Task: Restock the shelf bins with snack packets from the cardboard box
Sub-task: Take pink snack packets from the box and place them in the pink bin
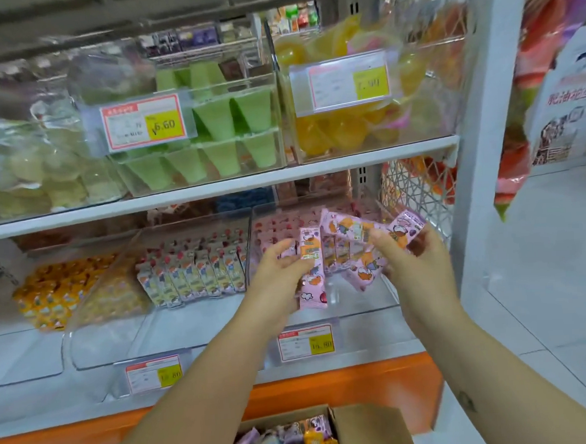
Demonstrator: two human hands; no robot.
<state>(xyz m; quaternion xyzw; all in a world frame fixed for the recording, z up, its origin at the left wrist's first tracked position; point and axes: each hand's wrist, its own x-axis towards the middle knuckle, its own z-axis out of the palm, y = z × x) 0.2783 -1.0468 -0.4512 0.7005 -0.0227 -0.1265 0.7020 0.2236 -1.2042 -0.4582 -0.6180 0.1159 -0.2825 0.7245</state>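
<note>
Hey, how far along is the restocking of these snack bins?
Partway. Done: pale packets line the back of the middle bin. In hand: the left hand and right hand hold pink packets over the right bin, which has some at its back. Left: the box is not yet empty, and both bins' fronts are bare.

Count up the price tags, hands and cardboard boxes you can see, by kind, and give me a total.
Price tags: 4
Hands: 2, left hand and right hand, each holding pink packets
Cardboard box: 1
Total: 7
</note>
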